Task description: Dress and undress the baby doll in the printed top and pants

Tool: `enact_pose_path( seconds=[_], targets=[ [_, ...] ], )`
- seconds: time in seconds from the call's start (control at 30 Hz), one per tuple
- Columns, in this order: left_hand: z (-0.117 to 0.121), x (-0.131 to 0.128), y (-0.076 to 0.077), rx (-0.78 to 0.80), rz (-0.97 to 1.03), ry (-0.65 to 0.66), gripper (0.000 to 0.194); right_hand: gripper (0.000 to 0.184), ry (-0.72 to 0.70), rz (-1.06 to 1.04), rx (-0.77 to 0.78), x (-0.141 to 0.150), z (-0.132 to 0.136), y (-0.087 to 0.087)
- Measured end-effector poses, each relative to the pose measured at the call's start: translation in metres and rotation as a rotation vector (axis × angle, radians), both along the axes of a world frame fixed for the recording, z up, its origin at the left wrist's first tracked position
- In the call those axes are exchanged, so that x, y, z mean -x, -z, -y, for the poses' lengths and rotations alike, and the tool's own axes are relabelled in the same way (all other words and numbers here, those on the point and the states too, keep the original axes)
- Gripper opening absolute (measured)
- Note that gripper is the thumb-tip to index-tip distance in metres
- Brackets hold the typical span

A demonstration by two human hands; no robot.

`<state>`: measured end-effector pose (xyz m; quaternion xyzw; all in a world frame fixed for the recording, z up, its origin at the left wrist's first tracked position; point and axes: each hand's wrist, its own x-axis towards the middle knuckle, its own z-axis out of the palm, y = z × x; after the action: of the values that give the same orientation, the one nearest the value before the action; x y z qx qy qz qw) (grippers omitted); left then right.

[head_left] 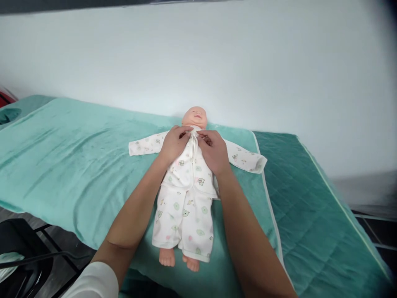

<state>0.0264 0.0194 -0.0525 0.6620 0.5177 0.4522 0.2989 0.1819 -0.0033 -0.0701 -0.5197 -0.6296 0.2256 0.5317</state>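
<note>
From where I stand, the white printed jacket (201, 176) is on a baby doll (195, 116) that lies on its back, face up, and its neckline sits right between the person's two hands. The right hand (176, 145) has thumb and fingertips pinched on the cloth at one side of the front opening, just below the doll's chin. The left hand (214, 150) pinches the other side, so the fingertips of both nearly meet there. Most of the jacket's front spreads down between the wrists, and its sleeves stretch outward past each hand.

Below the jacket come matching pants (186, 219), lying between the two forearms, with the doll's bare feet (166, 257) poking out toward the person. Under all this is a rumpled light green blanket (71, 165); beyond its edge, on the person's left, a darker quilted cover (294, 186) shows. A pale wall (217, 58) rises behind the doll's head.
</note>
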Motion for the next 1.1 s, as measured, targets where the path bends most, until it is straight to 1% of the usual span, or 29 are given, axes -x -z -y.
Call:
enact_pose_path(
  seconds=[0.07,0.13,0.23,0.37,0.47,0.6,0.73,0.83,0.9,1.0,1.1],
  targets=[
    [0.009,0.001,0.002,-0.038,0.045,-0.018,0.021,0.022,0.049,0.011,-0.096,0.003,0.014,0.002],
    [0.019,0.003,0.005,-0.079,0.096,-0.012,0.015,0.021,0.089,0.038,-0.12,0.009,0.027,0.002],
    [0.031,0.007,0.008,-0.109,0.136,0.039,0.013,0.024,0.138,0.087,0.0,0.019,0.037,-0.002],
    [0.034,0.009,0.01,-0.095,0.134,0.085,0.008,0.019,0.216,0.12,0.141,0.024,0.037,-0.008],
    [0.031,0.007,0.008,-0.091,0.106,0.089,0.003,0.019,0.195,0.059,0.207,0.02,0.036,-0.01],
    [0.029,0.005,0.006,-0.119,0.047,0.104,0.009,0.021,0.148,-0.084,0.283,0.011,0.039,-0.009],
    [0.03,0.005,0.006,-0.15,0.056,0.143,0.01,0.021,0.084,-0.287,0.306,0.005,0.037,-0.008],
    [0.033,0.003,0.004,-0.147,0.085,0.166,0.009,0.02,0.023,-0.429,0.286,0.005,0.033,-0.008],
    [0.035,0.002,0.002,-0.115,0.076,0.158,0.01,0.019,0.01,-0.451,0.253,0.007,0.032,-0.007],
    [0.038,0.002,0.0,-0.067,0.057,0.146,0.011,0.018,0.02,-0.429,0.206,0.009,0.032,-0.004],
    [0.038,0.002,0.001,-0.047,0.068,0.14,0.01,0.021,0.012,-0.436,0.201,0.008,0.034,0.001]
  ],
)
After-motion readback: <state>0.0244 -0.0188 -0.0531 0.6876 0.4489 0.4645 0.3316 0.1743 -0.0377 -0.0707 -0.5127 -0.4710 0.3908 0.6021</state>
